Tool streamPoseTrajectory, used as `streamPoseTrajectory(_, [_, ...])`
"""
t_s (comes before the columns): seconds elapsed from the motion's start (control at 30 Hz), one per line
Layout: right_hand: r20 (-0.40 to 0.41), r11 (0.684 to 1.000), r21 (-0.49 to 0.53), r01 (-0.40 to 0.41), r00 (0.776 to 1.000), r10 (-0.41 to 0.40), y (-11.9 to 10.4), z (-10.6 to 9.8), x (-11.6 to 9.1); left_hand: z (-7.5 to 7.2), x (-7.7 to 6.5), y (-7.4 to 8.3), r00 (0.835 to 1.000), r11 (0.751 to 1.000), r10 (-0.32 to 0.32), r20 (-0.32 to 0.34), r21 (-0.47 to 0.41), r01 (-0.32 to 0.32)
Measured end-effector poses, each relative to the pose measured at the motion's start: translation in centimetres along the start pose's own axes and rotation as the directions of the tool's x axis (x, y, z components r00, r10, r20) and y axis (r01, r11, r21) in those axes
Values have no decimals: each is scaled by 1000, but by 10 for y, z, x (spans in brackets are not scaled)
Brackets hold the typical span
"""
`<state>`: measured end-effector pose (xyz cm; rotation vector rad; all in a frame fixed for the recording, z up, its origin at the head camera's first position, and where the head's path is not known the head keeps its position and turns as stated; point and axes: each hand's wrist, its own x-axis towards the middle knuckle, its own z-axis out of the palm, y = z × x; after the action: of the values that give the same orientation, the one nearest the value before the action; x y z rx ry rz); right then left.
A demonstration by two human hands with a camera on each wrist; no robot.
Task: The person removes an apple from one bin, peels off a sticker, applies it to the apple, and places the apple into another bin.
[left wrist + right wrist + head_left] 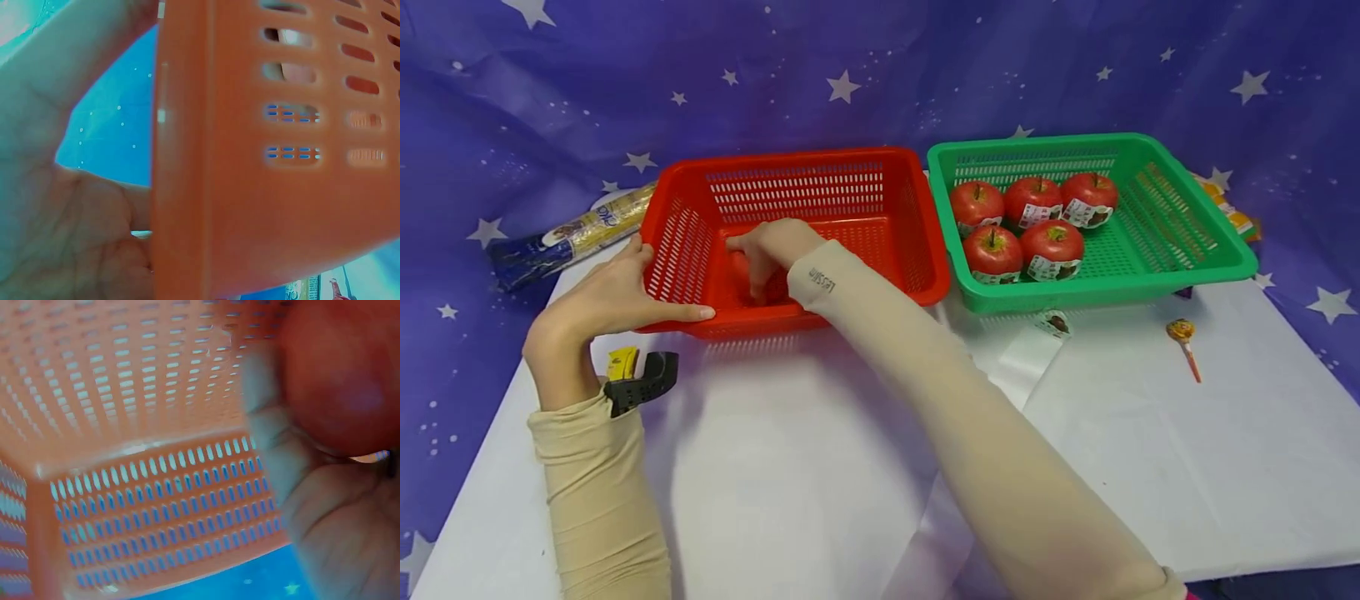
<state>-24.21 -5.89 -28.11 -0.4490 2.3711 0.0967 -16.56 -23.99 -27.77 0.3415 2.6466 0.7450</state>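
Note:
My right hand [775, 250] reaches down into the red basket [835, 158] near its left end and holds a red apple [347, 381]. In the head view the apple is mostly hidden by the fingers and blends with the basket. At the basket's front left corner my left hand [602, 292] grips the rim, its thumb along the front edge and the fingers over the left side. The left wrist view shows that palm against the basket's outer wall [262, 225]. In the green basket [1187, 279] to the right, several red apples [1052, 242] with printed wrappers sit toward the left.
A long yellow and blue packet [580, 229] lies left of the red basket. A small yellow item [622, 363] is beside the left wrist. A lollipop [1182, 337] and a clear strip with a printed label [1037, 350] lie on the white table [775, 467].

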Motion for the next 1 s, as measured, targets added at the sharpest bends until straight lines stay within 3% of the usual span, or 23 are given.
streamPoseTrajectory(0.07, [19, 999, -18, 32, 999, -32, 19, -4, -6, 0, 2, 4, 1000, 1000, 6, -9, -1, -6])
streamPoseTrajectory(0.17, [15, 987, 82, 136, 990, -138, 47, -10, -18, 0, 6, 9, 1000, 1000, 5, -15, -2, -5])
streamPoseTrajectory(0.3, [-63, 905, 301, 300, 953, -295, 71, -11, -42, 1, 6, 10, 1000, 1000, -6, -6, -1, 6])
streamPoseTrajectory(0.5, [-250, 812, 371, 451, 890, -381, 89, -1, -103, -2, -1, 3, 1000, 999, -31, -4, -15, 31])
streamPoseTrajectory(0.6, [-363, 768, 377, 517, 846, -391, 99, 18, -136, -1, -2, 2, 999, 999, -35, 1, -27, 35])
streamPoseTrajectory(0.67, [-448, 743, 359, 565, 802, -394, 104, 38, -154, 0, -2, 2, 999, 999, -39, 7, -21, 39])
streamPoseTrajectory(0.77, [-543, 728, 339, 596, 756, -367, 108, 74, -173, -1, -3, 2, 999, 999, -52, -5, 11, 52])
streamPoseTrajectory(0.83, [-592, 736, 313, 601, 729, -343, 109, 99, -179, -2, -3, 2, 998, 998, -59, -19, 33, 59])
streamPoseTrajectory(0.97, [-633, 772, 304, 559, 724, -275, 110, 142, -181, -2, -4, 4, 997, 996, -67, -30, 49, 68])
streamPoseTrajectory(1.0, [-632, 781, 310, 543, 731, -257, 109, 150, -180, -2, -4, 4, 997, 996, -67, -29, 49, 68])
